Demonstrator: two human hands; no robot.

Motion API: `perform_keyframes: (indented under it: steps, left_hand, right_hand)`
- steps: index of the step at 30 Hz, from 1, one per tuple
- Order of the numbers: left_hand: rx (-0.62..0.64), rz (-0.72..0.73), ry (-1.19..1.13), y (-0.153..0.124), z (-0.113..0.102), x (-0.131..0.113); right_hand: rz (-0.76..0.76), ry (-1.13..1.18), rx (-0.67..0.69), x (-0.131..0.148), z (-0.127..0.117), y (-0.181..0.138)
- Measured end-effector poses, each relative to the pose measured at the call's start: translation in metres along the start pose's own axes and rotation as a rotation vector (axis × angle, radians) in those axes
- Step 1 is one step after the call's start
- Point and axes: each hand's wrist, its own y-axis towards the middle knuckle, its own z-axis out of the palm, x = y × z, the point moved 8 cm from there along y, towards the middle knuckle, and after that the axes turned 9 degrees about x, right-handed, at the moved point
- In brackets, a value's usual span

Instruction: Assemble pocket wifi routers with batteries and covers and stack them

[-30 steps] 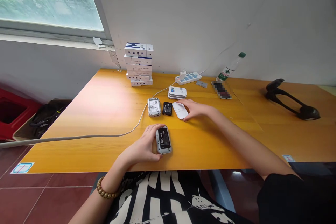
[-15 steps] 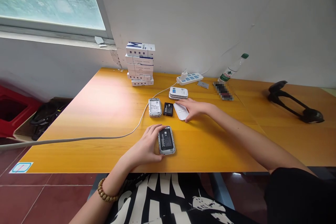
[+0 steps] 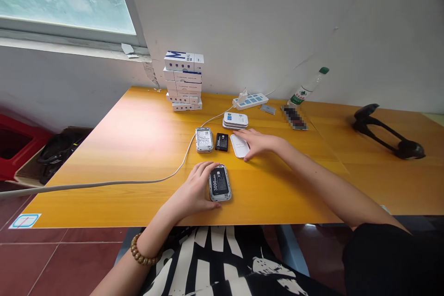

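My left hand point(image 3: 194, 188) grips a grey-framed pocket device point(image 3: 219, 183) by its side, with fingers along the left edge and the thumb near its lower end. Its black face carries a "3000mAh" label. My right hand point(image 3: 258, 144) rests on a white rounded cover point(image 3: 237, 145), its fingers lying over the cover's right part. Between the hands sit a loose black 3000mAh battery point(image 3: 221, 142) and a second grey device point(image 3: 204, 140) showing a white label. Behind them lies a stack of white flat devices point(image 3: 235, 120).
On the yellow wood table point(image 3: 104, 162), a tower of white boxes point(image 3: 183, 81) stands by the wall. Further back are a power strip point(image 3: 250, 101) with its white cable point(image 3: 138, 181), a plastic bottle point(image 3: 307, 87), a pixelated item point(image 3: 294, 117) and a black stand point(image 3: 388, 132).
The device in my left hand has turned from a slant to nearly straight and shifted slightly right. My right hand stays on the white cover.
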Motion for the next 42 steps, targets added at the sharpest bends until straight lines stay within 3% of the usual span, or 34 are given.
perform_keyframes:
  steps: [8,10,14,17,21,30,32,36,38,42]
  left_hand:
    - [0.005,-0.003,-0.001,0.000,0.000,0.002]
    - [-0.003,-0.011,-0.003,0.000,0.000,0.003]
    - [-0.020,-0.030,-0.007,0.000,-0.001,0.005]
    - [-0.033,-0.035,-0.012,-0.001,-0.001,0.007]
    - [-0.056,-0.026,-0.024,-0.001,-0.001,0.007]
    - [-0.084,-0.021,0.000,0.001,0.000,0.007]
    - [-0.077,-0.019,0.002,0.001,0.000,0.008]
    - [-0.067,-0.008,0.004,0.002,0.001,0.007]
    - [-0.061,-0.009,0.001,0.002,0.002,0.006]
    - [-0.053,0.002,-0.038,-0.002,-0.001,0.003]
  right_hand:
    - [0.006,0.055,-0.015,-0.003,-0.003,0.000]
    - [0.010,0.081,-0.072,0.005,-0.009,-0.006]
    - [-0.151,0.185,-0.298,0.054,-0.013,-0.029]
    - [-0.290,0.237,-0.250,0.101,0.012,-0.037]
    - [-0.273,0.208,-0.247,0.131,0.038,-0.034]
    - [-0.108,0.378,-0.279,0.128,0.037,-0.025]
    - [-0.150,0.442,-0.274,0.129,0.032,-0.034]
    - [-0.372,0.572,-0.103,0.142,0.032,-0.062]
    - [-0.454,0.626,-0.081,0.142,0.027,-0.073]
    - [-0.425,0.844,-0.342,0.103,-0.006,-0.062]
